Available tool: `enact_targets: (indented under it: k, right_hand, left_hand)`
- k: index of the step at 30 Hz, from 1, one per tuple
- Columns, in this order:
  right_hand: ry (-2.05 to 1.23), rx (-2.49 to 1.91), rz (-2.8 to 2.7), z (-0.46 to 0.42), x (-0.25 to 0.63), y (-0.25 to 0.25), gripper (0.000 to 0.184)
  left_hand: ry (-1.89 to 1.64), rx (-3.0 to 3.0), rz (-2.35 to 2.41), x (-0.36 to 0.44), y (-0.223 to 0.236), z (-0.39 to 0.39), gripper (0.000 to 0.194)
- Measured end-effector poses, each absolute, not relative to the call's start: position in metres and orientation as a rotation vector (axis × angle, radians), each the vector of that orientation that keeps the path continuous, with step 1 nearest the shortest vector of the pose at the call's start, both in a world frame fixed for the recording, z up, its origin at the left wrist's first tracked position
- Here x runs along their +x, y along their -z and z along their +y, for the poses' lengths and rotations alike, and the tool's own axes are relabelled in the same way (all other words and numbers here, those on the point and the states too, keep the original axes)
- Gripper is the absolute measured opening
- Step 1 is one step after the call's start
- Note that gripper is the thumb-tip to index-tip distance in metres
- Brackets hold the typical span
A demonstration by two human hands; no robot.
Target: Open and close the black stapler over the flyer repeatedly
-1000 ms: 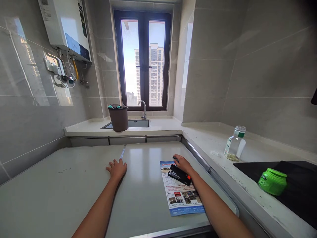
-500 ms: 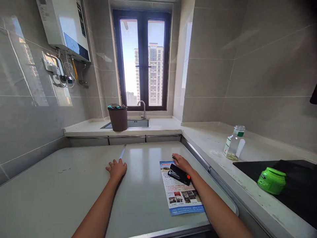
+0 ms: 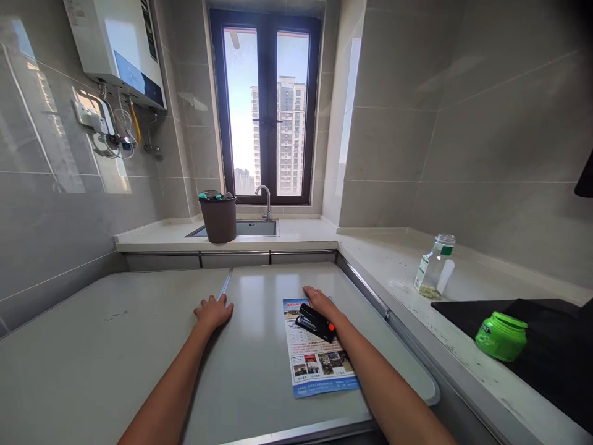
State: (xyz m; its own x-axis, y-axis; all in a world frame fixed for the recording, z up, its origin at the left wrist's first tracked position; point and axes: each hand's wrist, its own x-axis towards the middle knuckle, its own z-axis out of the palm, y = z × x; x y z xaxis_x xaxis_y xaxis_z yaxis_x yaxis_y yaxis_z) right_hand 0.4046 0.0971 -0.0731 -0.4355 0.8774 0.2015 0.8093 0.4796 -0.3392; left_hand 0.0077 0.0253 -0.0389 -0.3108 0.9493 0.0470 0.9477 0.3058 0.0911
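A black stapler (image 3: 315, 322) lies aslant on the upper half of a printed leaflet (image 3: 306, 358), its two arms parted toward the left and its orange end pointing right, close by the person's right wrist. The leaflet lies flat on the pale grey worktop (image 3: 250, 364), with a row of small photos and a blue band at its lower edge. The right hand (image 3: 322, 303) is laid palm down over the leaflet's upper right corner, just beyond the stapler, fingers reaching left; its underside is hidden, so I cannot tell whether that grip has hold of anything. Well to the left, the left hand (image 3: 214, 311) rests on the same surface with fingers spread, its grip wide and holding nothing, near the end of a silver strip (image 3: 226, 283) set in the top.

Farther right, a white worktop (image 3: 370, 253) carries a clear jar (image 3: 434, 269) and a black panel (image 3: 546, 377) with a bright green tub (image 3: 503, 337) on it. At the back, a brown bin (image 3: 219, 219) stands upright in front of part of a sink (image 3: 257, 228) with a curved tap (image 3: 267, 201), below a dark-framed window (image 3: 265, 105). A white water heater (image 3: 109, 49) hangs at upper left.
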Motion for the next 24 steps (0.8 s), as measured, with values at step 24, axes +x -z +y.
enact_targets:
  k: [24]
  right_hand:
    - [-0.389, -1.131, -2.118, 0.06, 0.199, 0.051, 0.058]
  left_hand:
    - [-0.65, 1.847, 2.458, -0.027, 0.04, 0.012, 0.036]
